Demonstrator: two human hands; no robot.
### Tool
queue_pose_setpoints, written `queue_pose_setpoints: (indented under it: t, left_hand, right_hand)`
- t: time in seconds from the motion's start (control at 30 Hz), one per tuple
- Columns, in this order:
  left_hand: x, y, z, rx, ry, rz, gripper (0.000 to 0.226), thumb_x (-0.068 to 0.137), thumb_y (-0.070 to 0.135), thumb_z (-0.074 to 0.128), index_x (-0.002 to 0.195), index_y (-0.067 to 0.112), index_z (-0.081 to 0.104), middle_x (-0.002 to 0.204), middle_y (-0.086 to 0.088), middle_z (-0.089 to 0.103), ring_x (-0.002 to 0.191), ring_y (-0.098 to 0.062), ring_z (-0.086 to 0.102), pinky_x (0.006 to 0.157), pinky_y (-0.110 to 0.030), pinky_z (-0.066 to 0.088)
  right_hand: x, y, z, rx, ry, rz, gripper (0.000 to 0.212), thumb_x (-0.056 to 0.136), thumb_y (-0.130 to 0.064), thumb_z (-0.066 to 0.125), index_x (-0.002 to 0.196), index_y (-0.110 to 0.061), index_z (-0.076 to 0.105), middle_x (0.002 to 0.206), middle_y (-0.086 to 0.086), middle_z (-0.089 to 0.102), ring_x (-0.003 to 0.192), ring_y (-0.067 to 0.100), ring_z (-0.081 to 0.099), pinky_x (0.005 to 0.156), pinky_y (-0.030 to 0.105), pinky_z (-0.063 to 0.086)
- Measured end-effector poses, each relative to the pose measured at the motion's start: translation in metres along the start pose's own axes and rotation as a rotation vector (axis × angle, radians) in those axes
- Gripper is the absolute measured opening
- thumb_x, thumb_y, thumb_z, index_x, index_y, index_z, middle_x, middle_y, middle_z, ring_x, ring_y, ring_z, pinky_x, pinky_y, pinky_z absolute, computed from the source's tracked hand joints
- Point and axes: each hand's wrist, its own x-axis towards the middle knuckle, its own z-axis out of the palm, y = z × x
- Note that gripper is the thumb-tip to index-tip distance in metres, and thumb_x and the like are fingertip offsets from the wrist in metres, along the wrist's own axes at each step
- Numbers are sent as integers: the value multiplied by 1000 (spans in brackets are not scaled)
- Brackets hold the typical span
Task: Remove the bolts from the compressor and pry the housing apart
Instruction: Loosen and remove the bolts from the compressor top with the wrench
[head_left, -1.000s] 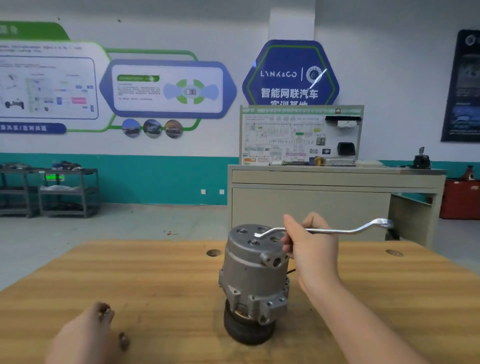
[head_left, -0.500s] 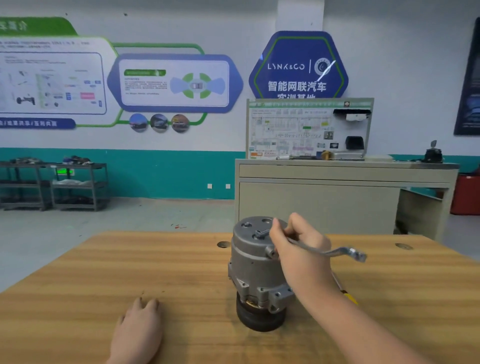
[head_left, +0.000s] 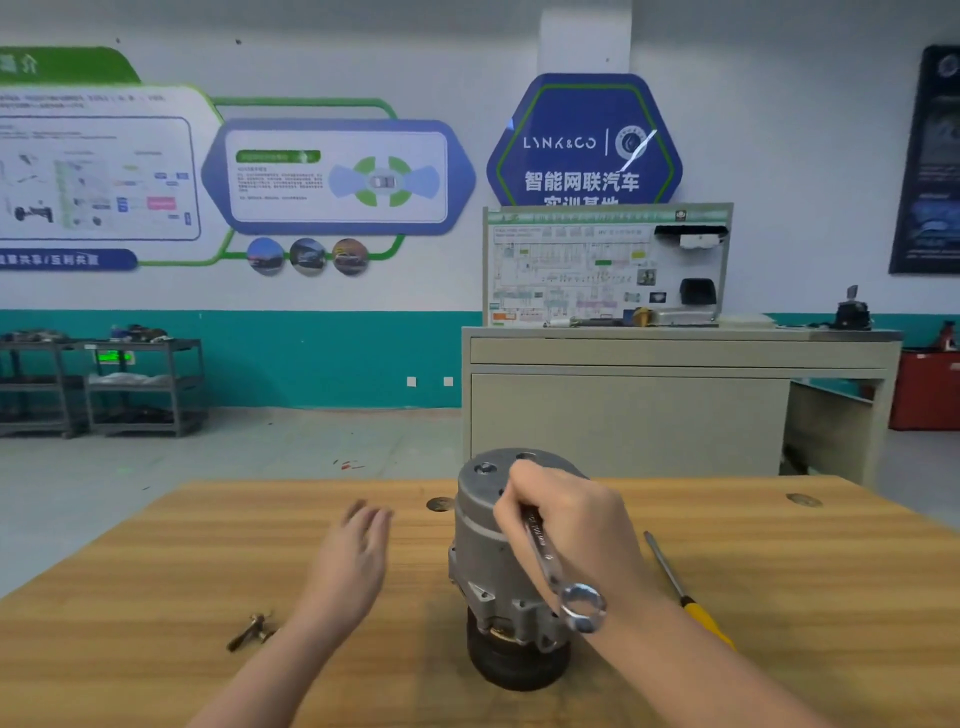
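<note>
Room lies open on the wooden workbench (head_left: 156, 582) to the left of the compressor (head_left: 498, 561), which stands upright near the middle, well back from the near edge and short of the far one. Its silver ribbed housing sits on a black pulley, with bolt holes on the flat top. The right hand (head_left: 566, 525) curls round a ring spanner (head_left: 550, 566) at the compressor's top, the free ring end pointing down toward the camera. The left hand (head_left: 353, 561) hovers just left of the housing with fingers straight and spread, holding nothing (it looks blurred). Loose bolts (head_left: 252, 630) lie near the left forearm. A yellow-handled screwdriver (head_left: 685, 592) rests right of the compressor. Behind stand a grey cabinet (head_left: 623, 415), a wiring display board (head_left: 602, 265) and metal shelving (head_left: 104, 389).
</note>
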Motion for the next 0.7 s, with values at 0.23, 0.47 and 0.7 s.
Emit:
queue_pose_setpoints:
  t: [0.23,0.47,0.7]
  left_hand:
    - [-6,94,27,-718,-277,93,55,100,56,16,127,30,57,128,5,60,121,-7,52,104,-29,42]
    - [-31,82,30,-473,171,88,72,82,81,25,145,45,25,121,5,34,116,-14,36,104,-37,33]
    - [-48,68,53,-733,-63,63,129,46,88,65,148,48,-1,144,21,21,137,-12,30,115,-48,29]
  right_hand:
    - [-14,29,-20,286,89,341,42,88,-14,61,59,-22,32,49,-11,34,48,3,32,48,14,26]
    - [-17,64,-27,706,213,758,38,86,-14,68,57,-21,45,48,-4,52,46,10,45,44,19,38]
    - [-10,60,-28,1373,651,991,34,83,-37,66,58,-16,58,60,3,59,62,19,64,71,36,51]
